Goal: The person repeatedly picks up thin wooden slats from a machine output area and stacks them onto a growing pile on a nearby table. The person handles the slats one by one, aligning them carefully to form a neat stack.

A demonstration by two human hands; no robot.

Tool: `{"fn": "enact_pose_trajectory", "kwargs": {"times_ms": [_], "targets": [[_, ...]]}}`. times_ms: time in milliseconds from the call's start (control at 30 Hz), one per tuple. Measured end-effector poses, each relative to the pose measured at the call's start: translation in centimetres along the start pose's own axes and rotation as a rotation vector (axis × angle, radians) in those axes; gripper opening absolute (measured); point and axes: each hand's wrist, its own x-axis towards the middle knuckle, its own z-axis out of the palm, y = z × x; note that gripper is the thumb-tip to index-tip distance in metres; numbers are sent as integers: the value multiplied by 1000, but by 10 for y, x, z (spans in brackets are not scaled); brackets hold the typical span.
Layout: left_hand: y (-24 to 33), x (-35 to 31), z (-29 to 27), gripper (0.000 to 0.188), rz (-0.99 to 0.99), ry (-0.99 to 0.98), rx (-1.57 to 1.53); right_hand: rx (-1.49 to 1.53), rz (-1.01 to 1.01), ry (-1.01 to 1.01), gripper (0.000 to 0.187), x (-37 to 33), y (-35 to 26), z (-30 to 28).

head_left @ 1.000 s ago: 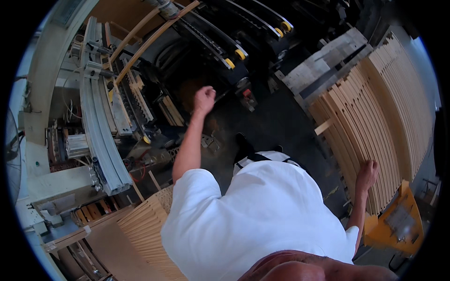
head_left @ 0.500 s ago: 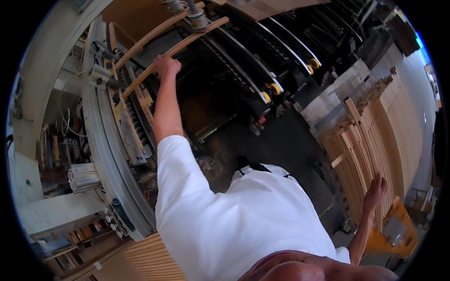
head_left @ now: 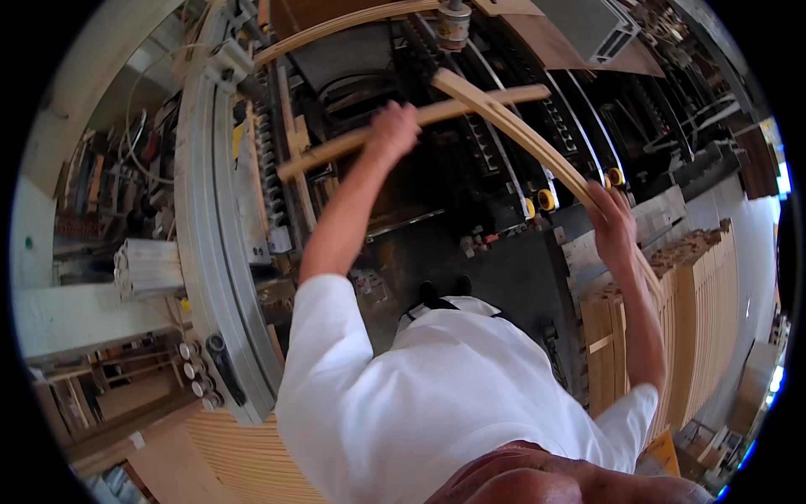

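Observation:
My left hand [head_left: 395,130] is closed round a wooden strip [head_left: 336,149], which lies slantwise over the dark machine bed. A second wooden strip [head_left: 512,126], with a groove along it, is gripped by my right hand [head_left: 614,220]. Its far end reaches up and left, crossing over the first strip in the picture; I cannot tell if the two touch. Farther back, another wooden strip [head_left: 344,28] rests across the machine near a round metal cylinder [head_left: 453,27].
A stack of wooden strips [head_left: 701,286] stands at the right. Along the left runs a grey metal machine beam [head_left: 201,210]. Rails with yellow rollers [head_left: 546,200] stick out toward me. More stacked strips [head_left: 243,449] lie at the lower left.
My left hand has moved right with its strip, drawing it away from the left beam. My right hand has come up from the stack and now holds another strip over the machine.

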Motion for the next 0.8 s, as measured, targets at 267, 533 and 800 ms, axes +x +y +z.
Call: {"fn": "enact_pose_trajectory", "kwargs": {"times_ms": [267, 533, 800], "targets": [[122, -210, 16, 31, -85, -72, -568, 29, -474, -211, 43, 222, -53, 173], [119, -368, -24, 35, -569, 24, -538, -96, -537, -282, 39, 324, -116, 311], [162, -480, 7, 26, -1196, -54, -562, -188, -564, -144, 25, 385, -93, 352]]}}
